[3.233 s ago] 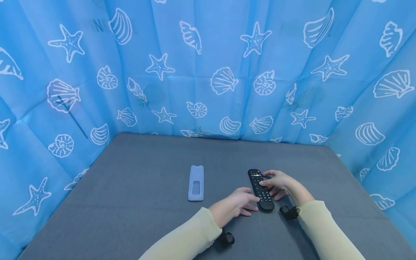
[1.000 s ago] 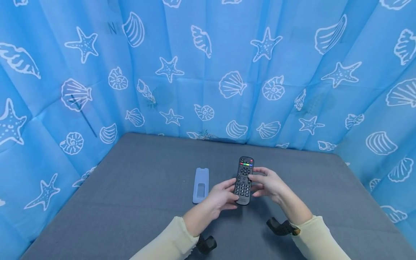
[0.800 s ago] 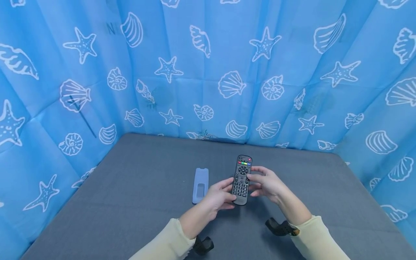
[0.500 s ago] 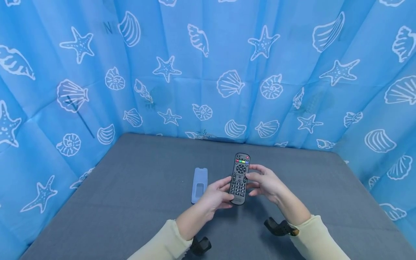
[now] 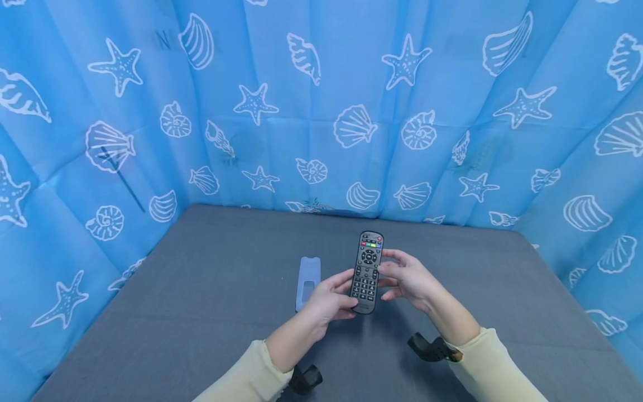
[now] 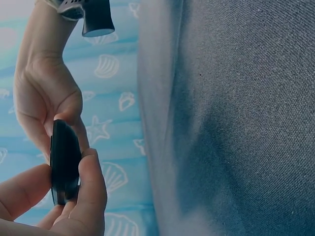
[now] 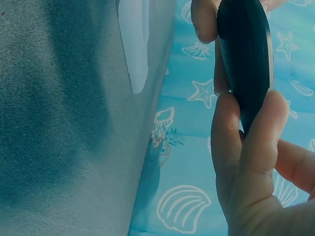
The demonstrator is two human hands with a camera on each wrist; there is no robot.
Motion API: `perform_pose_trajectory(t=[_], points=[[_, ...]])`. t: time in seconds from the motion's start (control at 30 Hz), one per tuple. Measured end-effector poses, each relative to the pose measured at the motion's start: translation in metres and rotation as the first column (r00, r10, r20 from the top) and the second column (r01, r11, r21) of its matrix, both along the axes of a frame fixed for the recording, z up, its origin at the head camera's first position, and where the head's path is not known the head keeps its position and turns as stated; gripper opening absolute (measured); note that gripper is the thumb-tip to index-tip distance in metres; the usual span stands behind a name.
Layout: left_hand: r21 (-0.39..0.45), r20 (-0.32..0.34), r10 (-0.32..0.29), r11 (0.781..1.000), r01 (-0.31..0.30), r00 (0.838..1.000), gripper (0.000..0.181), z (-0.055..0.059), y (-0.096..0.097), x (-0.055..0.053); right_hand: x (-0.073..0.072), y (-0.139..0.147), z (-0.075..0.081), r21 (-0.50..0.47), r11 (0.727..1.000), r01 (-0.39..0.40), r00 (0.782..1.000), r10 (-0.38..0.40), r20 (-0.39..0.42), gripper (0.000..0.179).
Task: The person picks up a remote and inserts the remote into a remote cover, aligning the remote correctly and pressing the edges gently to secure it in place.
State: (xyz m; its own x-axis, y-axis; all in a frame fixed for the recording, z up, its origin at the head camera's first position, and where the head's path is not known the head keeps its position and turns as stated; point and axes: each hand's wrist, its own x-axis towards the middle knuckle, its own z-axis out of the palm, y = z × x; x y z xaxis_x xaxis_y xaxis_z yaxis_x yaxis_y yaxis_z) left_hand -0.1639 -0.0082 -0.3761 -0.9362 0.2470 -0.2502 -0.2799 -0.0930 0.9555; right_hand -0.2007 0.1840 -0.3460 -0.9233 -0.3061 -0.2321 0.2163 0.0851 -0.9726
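Observation:
A black remote control [image 5: 365, 282] is held up above the table, its buttons facing me and its top end pointing away. My left hand [image 5: 324, 304] grips its lower left side, thumb on the front. On the other side, my right hand [image 5: 409, 279] pinches the right edge near the middle, thumb in front and fingers behind. The left wrist view shows the remote [image 6: 65, 162] edge-on between both hands. In the right wrist view its dark back [image 7: 243, 54] shows between the fingers. A flat light-blue cover [image 5: 308, 271] with a rectangular opening lies beside my left hand.
The grey cloth-covered table [image 5: 216, 268] stretches out around the hands. A blue curtain [image 5: 301, 111] with white shells and starfish encloses its back and sides. Black wrist mounts [image 5: 429, 347] hang below the sleeves.
The remote, earlier lying on the table at the right, has been lifted and brought left by both hands. Lately it has shifted slightly farther left and up. The light-blue cover stays on the table.

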Motion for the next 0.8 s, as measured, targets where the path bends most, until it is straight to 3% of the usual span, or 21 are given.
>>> perform_pose_trajectory(t=[0.53,0.8], points=[[0.013,-0.082,0.065,0.998,-0.064,0.995,0.062,-0.001,-0.002,0.002,-0.004,-0.009,0.01,0.05,0.998,0.027,0.998,-0.024,-0.061,0.054],[0.033,-0.101,0.079,0.997,-0.076,0.992,0.06,0.004,-0.005,0.002,-0.005,-0.011,0.015,0.056,0.997,0.05,0.996,-0.046,-0.074,0.053]])
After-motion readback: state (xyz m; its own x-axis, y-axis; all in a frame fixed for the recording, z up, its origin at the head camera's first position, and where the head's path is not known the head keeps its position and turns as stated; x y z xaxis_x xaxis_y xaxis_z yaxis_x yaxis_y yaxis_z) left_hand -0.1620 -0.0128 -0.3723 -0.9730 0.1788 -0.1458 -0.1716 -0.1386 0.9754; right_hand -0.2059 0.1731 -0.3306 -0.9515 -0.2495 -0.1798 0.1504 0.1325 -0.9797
